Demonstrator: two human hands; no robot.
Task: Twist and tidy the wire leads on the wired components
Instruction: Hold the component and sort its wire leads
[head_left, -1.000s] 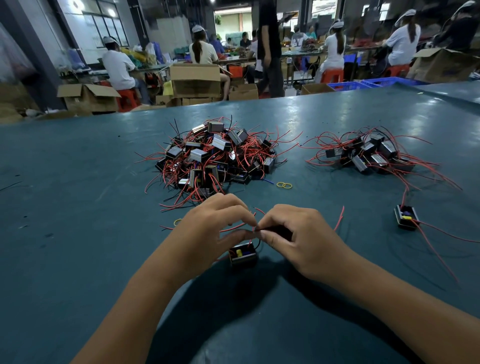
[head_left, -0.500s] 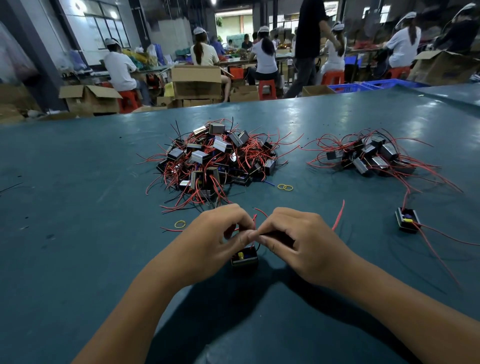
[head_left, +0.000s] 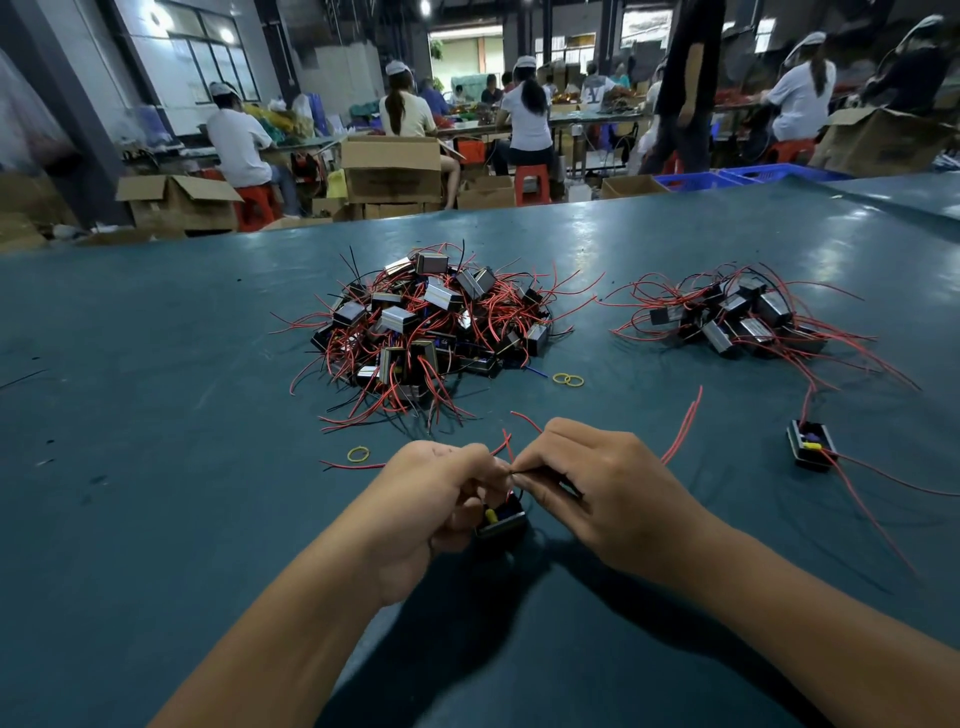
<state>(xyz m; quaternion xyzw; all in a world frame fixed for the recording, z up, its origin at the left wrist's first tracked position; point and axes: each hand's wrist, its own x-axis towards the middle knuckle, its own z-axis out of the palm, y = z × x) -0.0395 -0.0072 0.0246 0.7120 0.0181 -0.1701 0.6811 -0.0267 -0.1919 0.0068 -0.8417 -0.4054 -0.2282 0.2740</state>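
A yellow rubber band (head_left: 358, 454) lay on the green table (head_left: 156, 415) to the left of my hands. My left hand (head_left: 431, 499) was curled, its thumb and forefinger pinching the wire leads (head_left: 511, 470) just above the small black component (head_left: 501, 522), which sat low between both hands; whether it rested on the table I could not tell. My right hand (head_left: 602, 493) met the left fingertip to fingertip, pinching the same leads, a red lead (head_left: 683, 426) trailing out past its knuckles. Beyond, the big pile (head_left: 431, 332) of wired components sat mid-table, with two more rubber bands (head_left: 569, 380) beside it. Farther right lay a smaller pile (head_left: 743, 317), and near it one loose component (head_left: 810, 444).
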